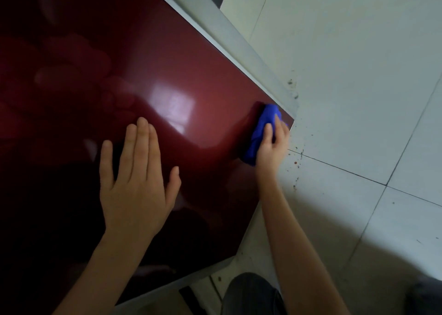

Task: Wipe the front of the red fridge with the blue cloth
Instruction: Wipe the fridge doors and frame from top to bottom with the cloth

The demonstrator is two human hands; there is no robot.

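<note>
The glossy dark red fridge front [148,70] fills the left and centre of the head view, tilted by my downward look. My right hand [272,144] grips the bunched blue cloth [260,125] and presses it against the door close to its lower right corner. My left hand [136,183] lies flat on the door, fingers spread, to the left of the cloth. A bright window reflection sits on the door between the two hands.
A grey trim strip [229,34] runs along the fridge's edge. Pale floor tiles [358,75] with dark crumbs and specks near the fridge corner lie to the right. My knee in dark trousers [251,293] shows at the bottom.
</note>
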